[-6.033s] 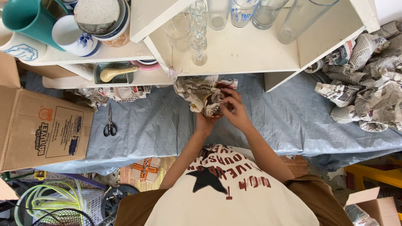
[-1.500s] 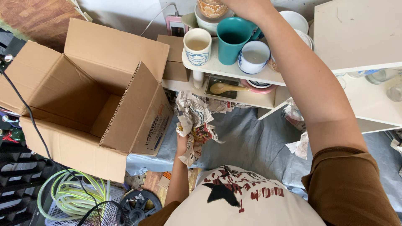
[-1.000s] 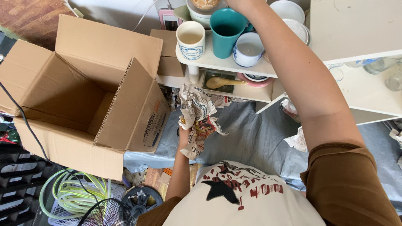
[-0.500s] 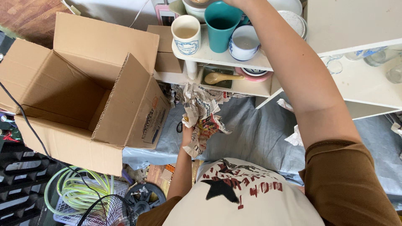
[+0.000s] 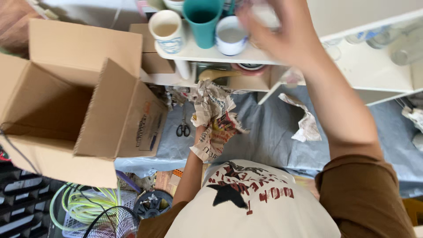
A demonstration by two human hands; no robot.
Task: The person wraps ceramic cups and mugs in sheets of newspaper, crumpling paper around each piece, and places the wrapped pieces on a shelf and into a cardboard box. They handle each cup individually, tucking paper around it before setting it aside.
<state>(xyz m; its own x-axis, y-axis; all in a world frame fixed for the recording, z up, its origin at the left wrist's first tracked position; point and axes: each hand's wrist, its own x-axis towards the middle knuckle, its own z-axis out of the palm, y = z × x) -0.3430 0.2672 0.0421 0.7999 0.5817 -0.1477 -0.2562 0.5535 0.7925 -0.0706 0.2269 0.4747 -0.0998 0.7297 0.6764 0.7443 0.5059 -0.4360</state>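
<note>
Near the shelf, blurred right hand (image 5: 282,33) spreads open; left hand (image 5: 203,132) seemingly grips newspaper bundle (image 5: 213,119).

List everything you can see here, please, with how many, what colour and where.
Cardboard box: one, brown, open, left.
Teal cup: one, on the white shelf.
Mugs: two, white with blue, beside the teal cup.
Scissors: one pair, black, on the blue sheet.
Crumpled paper: one piece, on the sheet.
Hose coil: green, bottom left.
Newspaper bundle: one, in left hand.
Right hand: raised at the shelf, blurred.
</note>
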